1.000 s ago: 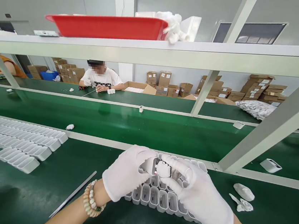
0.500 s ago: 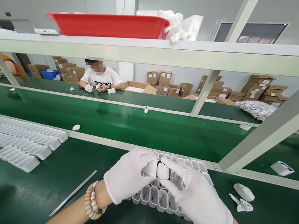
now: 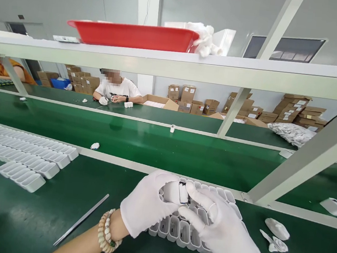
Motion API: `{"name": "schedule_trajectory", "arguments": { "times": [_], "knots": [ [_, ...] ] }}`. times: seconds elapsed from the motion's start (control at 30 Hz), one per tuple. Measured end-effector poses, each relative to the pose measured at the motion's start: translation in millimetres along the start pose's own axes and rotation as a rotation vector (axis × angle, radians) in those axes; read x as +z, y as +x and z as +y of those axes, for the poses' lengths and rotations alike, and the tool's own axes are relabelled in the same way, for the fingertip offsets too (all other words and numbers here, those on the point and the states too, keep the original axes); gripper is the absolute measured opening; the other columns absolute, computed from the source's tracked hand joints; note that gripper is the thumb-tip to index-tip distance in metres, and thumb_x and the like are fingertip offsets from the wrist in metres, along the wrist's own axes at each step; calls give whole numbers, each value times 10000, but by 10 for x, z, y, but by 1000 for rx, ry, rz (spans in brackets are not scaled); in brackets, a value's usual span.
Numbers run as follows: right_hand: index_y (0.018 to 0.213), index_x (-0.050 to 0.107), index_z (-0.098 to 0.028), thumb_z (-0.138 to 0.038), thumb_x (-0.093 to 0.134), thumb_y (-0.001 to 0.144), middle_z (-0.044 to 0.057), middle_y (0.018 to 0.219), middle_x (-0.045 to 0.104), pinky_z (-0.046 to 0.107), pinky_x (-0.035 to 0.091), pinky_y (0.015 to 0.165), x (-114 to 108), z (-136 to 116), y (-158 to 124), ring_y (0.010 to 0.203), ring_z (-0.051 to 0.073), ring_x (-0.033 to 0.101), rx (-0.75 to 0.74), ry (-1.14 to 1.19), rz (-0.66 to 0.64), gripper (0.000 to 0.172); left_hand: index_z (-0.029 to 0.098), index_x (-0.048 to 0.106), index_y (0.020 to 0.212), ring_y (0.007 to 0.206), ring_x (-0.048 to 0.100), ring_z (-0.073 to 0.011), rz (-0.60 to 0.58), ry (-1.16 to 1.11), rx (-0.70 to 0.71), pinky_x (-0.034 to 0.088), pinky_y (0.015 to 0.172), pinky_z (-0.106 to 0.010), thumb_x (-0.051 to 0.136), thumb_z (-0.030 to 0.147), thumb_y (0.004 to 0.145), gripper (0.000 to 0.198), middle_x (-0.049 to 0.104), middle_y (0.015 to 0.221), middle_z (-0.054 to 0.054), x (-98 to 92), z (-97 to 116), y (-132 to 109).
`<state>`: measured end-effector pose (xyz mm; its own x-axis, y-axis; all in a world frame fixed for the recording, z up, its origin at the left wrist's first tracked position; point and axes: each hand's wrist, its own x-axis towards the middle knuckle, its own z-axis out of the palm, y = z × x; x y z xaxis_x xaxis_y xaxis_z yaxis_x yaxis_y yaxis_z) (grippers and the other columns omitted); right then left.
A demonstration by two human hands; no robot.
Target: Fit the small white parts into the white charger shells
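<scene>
My left hand (image 3: pixel 150 201), in a white glove, grips a small white plastic housing (image 3: pixel 170 191) between fingers and thumb. At the housing's right end is a white insert with a black edge (image 3: pixel 183 193). My right hand (image 3: pixel 221 226), also gloved, pinches that insert's outer end with fingers and thumb. The insert's far side is hidden by the fingers. Both hands are above rows of open white plastic cases (image 3: pixel 183 234), which stand close together on the green table (image 3: pixel 130 252) and are partly covered by my hands.
More white cases (image 3: pixel 31 155) stand in rows at left. Metal tweezers (image 3: pixel 81 219) lie near my left forearm. A white wrapped piece (image 3: pixel 277 229) and crumpled scrap (image 3: pixel 276 245) lie at right. Beyond runs a green conveyor belt (image 3: pixel 136 139); a slanted post (image 3: pixel 307 158) rises at right. A co-worker sits opposite.
The insert has turned and sits closer against the housing, its plain white side now showing. My right fingers have shifted slightly along its end. The whole view has tilted a little upward.
</scene>
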<state>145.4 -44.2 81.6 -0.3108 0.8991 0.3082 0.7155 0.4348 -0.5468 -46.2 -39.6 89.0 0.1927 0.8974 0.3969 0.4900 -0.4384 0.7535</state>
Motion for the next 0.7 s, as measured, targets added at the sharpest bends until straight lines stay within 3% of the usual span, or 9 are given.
{"name": "schedule_trajectory", "arguments": {
  "times": [0.33,0.5,0.57,0.7],
  "knots": [
    [1263,635,-298,-519,585,895,40,1195,724,459,587,924,28,1,-80,1064,287,690,0,-44,-131,432,233,705,999,916,684,-204,85,30,131,577,882,-328,748,236,767,236,743,983,-16,-18,67,-10],
    [1245,655,-304,-534,570,896,39,1240,706,455,566,963,36,-27,-126,1124,292,667,-45,-40,-71,426,238,705,1023,933,684,-200,123,2,183,574,887,-313,761,224,765,264,738,1003,-15,32,20,-43],
    [1166,695,-304,-522,591,882,37,1122,746,438,597,880,30,-75,-101,1008,283,703,-3,2,-57,373,242,699,1045,948,685,-204,118,-10,159,575,893,-312,765,191,751,305,733,1033,-18,80,8,-51],
    [797,729,-252,-500,632,847,37,782,738,367,596,708,-17,-94,81,768,249,698,135,241,12,270,259,686,1108,996,687,-229,14,24,92,578,916,-340,772,190,741,383,730,1086,-27,112,25,-52]
  ]
}}
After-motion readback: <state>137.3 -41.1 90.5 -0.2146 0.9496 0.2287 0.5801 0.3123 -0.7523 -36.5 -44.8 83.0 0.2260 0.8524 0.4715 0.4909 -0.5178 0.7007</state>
